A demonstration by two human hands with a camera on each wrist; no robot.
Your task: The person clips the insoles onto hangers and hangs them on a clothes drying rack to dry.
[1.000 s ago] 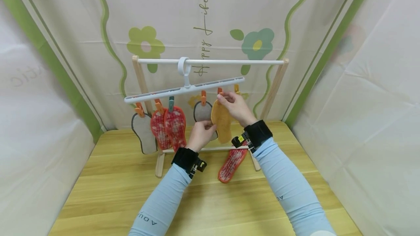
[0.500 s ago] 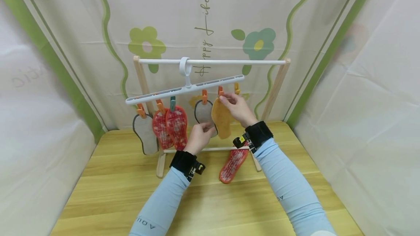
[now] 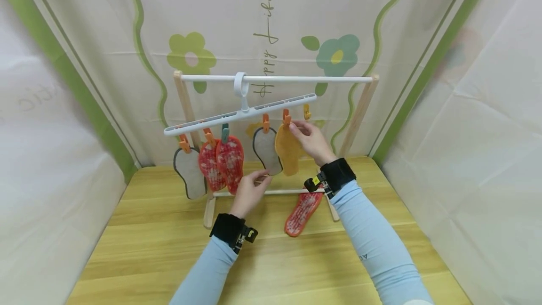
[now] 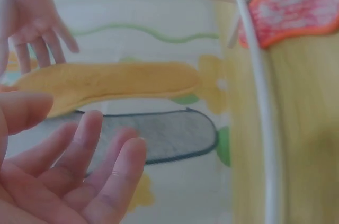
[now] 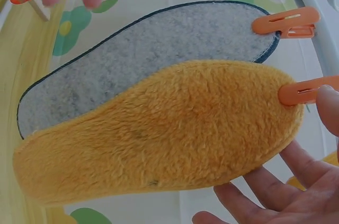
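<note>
A fuzzy yellow insole (image 3: 289,152) (image 4: 111,83) (image 5: 159,128) hangs from an orange clip (image 3: 286,117) (image 5: 307,92) on the white clip hanger (image 3: 237,114). My right hand (image 3: 306,135) (image 5: 275,197) is at the insole's top, just below that clip. Its fingers are straight and spread behind the insole. A grey insole (image 3: 267,150) (image 5: 143,49) hangs next to it on the left. My left hand (image 3: 250,191) (image 4: 69,176) is lower, open and holding nothing, with its fingertips just under the grey insole.
The hanger hangs from a white rail (image 3: 275,79) on a wooden rack. At its left end hang a second grey insole (image 3: 188,173) and two red ones (image 3: 230,156). An empty yellow clip (image 3: 306,112) is at its right end. A red insole (image 3: 302,212) lies on the wooden table (image 3: 169,258). Cloth walls close in the sides.
My left hand let go of the yellow insole and dropped towards the table. My right hand's fingers loosened at the clip, and the insole now hangs from it.
</note>
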